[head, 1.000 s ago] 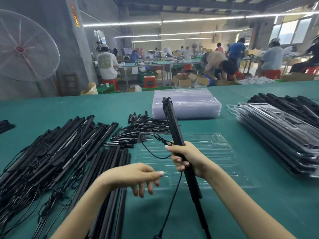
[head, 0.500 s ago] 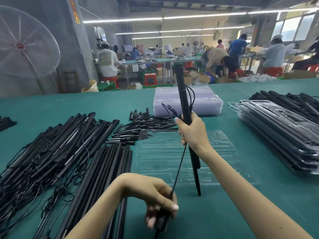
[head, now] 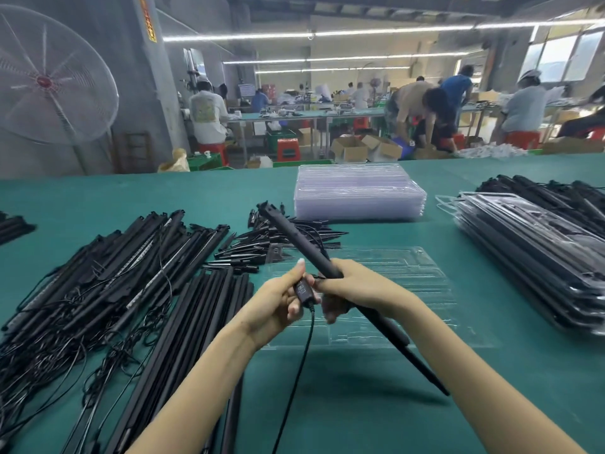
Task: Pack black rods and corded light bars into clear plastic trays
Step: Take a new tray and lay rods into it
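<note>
My right hand (head: 353, 288) grips a black corded light bar (head: 294, 239) around its middle, holding it slanted above an empty clear plastic tray (head: 422, 283) on the green table. My left hand (head: 278, 301) pinches the small black inline controller (head: 302, 291) of the bar's cord (head: 299, 368), which hangs down toward me. A heap of corded light bars (head: 108, 267) lies at the left, with a row of plain black rods (head: 196, 326) beside it.
A stack of empty clear trays (head: 360, 193) stands at the back centre. Filled trays (head: 530, 257) are piled at the right. Short black spikes (head: 281, 240) lie behind the open tray. Other workers, benches and a large fan (head: 49, 77) are beyond the table.
My right hand has lowered and tilted the bar from upright to slanted. My left hand has risen from near the table edge, carrying the cord's controller up beside my right hand.
</note>
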`<state>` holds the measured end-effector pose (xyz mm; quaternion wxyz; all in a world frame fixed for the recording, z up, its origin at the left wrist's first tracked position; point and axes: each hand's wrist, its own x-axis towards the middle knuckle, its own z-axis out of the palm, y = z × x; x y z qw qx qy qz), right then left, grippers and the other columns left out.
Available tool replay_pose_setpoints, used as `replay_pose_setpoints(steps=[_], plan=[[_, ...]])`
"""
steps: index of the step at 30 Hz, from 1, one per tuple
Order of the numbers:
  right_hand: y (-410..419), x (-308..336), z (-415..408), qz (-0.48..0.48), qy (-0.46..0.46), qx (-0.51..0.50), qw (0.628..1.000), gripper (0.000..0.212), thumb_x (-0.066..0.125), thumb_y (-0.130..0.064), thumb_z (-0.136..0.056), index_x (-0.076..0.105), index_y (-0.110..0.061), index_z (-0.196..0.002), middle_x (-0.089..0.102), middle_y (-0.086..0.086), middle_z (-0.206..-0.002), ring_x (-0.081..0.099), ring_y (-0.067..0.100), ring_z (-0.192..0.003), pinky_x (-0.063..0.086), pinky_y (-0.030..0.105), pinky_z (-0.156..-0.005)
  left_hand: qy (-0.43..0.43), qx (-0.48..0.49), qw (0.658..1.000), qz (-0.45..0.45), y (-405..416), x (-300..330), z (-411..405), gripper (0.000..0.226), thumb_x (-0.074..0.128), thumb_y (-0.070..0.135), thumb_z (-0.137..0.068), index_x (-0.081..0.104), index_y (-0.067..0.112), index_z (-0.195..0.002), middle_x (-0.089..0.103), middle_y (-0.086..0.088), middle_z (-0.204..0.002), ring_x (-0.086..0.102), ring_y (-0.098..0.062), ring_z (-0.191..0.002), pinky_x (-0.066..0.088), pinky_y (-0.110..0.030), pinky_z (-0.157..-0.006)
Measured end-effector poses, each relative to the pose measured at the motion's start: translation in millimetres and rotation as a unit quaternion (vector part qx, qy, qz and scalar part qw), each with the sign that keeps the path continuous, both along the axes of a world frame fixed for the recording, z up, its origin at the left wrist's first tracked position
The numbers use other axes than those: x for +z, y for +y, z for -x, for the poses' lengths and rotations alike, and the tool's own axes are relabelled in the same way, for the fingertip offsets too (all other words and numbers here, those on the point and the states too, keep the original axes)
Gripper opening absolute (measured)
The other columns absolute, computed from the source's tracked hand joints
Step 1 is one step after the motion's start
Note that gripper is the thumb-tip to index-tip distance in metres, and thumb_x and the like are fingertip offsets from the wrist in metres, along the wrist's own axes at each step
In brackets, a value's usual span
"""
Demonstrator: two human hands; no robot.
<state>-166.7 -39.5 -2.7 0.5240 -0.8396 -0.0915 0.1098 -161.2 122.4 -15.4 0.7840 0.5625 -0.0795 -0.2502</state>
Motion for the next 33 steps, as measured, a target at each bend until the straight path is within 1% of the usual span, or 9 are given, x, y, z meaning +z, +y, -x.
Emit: replay_pose_setpoints(steps=[3, 6, 10, 14, 18, 22, 27, 29, 33], plan=[[6, -4, 1, -0.053, -0.002, -0.012, 0.999, 0.025, 0.051, -0.023, -0.098, 0.049, -0.001, -0.108, 0.072, 0.018, -0.079, 0.070, 0.030, -0.069, 0.056, 0.032, -0.071, 0.056, 0.055, 0.995, 0.068, -5, 5, -2, 0.031, 0.062, 0.036, -0.076, 0.073, 0.014, -0.058, 0.063, 0.001, -0.062, 0.047, -0.002, -0.037, 0.041, -0.012, -0.037], [5, -5, 4, -0.130, 0.022, -0.010, 0.991, 0.025, 0.043, -0.023, -0.102, 0.052, 0.000, -0.106, 0.071, 0.012, -0.068, 0.069, 0.024, -0.059, 0.053, 0.024, -0.060, 0.068, 0.053, 0.989, 0.121, -8, 12, -1, 0.029, 0.061, 0.029, -0.079, 0.076, 0.010, -0.063, 0.067, -0.001, -0.066, 0.055, -0.004, -0.044, 0.048, -0.014, -0.044], [0, -4, 10, -0.261, 0.048, 0.027, 0.964, 0.029, 0.043, -0.028, -0.101, 0.064, -0.008, -0.099, 0.070, 0.009, -0.072, 0.064, 0.020, -0.056, 0.052, 0.023, -0.063, 0.042, 0.017, 0.989, 0.138, -9, 21, 3, 0.017, 0.065, 0.023, -0.073, 0.078, 0.011, -0.070, 0.068, -0.003, -0.069, 0.062, -0.006, -0.051, 0.052, -0.014, -0.050], [-6, -9, 12, -0.294, 0.066, 0.046, 0.952, 0.053, 0.041, -0.044, -0.096, 0.055, -0.002, -0.125, 0.065, 0.008, -0.059, 0.061, 0.016, -0.052, 0.045, 0.046, -0.096, 0.030, 0.043, 0.990, 0.130, -13, 27, 4, 0.017, 0.066, 0.024, -0.070, 0.078, 0.012, -0.069, 0.067, 0.001, -0.065, 0.062, -0.003, -0.049, 0.051, -0.011, -0.047], [-1, -7, 20, -0.376, 0.079, 0.047, 0.922, 0.048, 0.046, -0.048, -0.087, 0.060, -0.009, -0.112, 0.071, 0.014, -0.078, 0.069, 0.023, -0.067, 0.056, 0.031, -0.082, 0.003, 0.131, 0.986, 0.102, -25, 23, 4, 0.027, 0.068, 0.036, -0.065, 0.070, 0.014, -0.082, 0.064, 0.005, -0.062, 0.057, -0.001, -0.045, 0.045, -0.012, -0.040], [-2, -8, 25, -0.495, 0.035, 0.018, 0.868, 0.014, 0.057, -0.024, -0.084, 0.049, -0.017, -0.094, 0.056, -0.002, -0.059, 0.050, 0.007, -0.043, 0.055, 0.023, -0.073, -0.005, 0.158, 0.978, 0.136, -22, 16, 0, 0.026, 0.066, 0.028, -0.069, 0.066, 0.008, -0.084, 0.069, -0.001, -0.071, 0.066, -0.004, -0.058, 0.051, -0.012, -0.052], [-29, 17, 14, -0.558, 0.020, -0.066, 0.827, 0.016, 0.055, -0.007, -0.082, 0.045, -0.020, -0.082, 0.032, -0.010, -0.045, 0.021, -0.004, -0.029, 0.030, 0.009, -0.039, -0.043, 0.043, 0.998, 0.008, -3, 4, 5, 0.037, 0.064, 0.035, -0.074, 0.069, 0.008, -0.098, 0.070, -0.004, -0.072, 0.069, -0.015, -0.062, 0.054, -0.019, -0.055], [-46, 28, 10, -0.537, 0.001, -0.111, 0.836, 0.021, 0.049, -0.002, -0.090, 0.044, -0.021, -0.081, 0.031, -0.009, -0.044, 0.021, -0.003, -0.029, 0.028, 0.011, -0.036, -0.090, 0.017, 0.993, -0.068, 5, -2, 8, 0.035, 0.064, 0.041, -0.073, 0.072, 0.014, -0.094, 0.068, -0.004, -0.070, 0.067, -0.016, -0.062, 0.053, -0.020, -0.055], [-65, 46, 8, -0.396, -0.057, -0.147, 0.905, 0.018, 0.045, 0.000, -0.096, 0.041, -0.016, -0.090, 0.034, -0.006, -0.044, 0.024, 0.002, -0.032, 0.032, 0.016, -0.036, -0.144, -0.089, 0.975, -0.146, 0, -14, 23, 0.040, 0.066, 0.041, -0.078, 0.065, 0.013, -0.106, 0.070, -0.001, -0.092, 0.065, -0.012, -0.074, 0.053, -0.023, -0.064]])
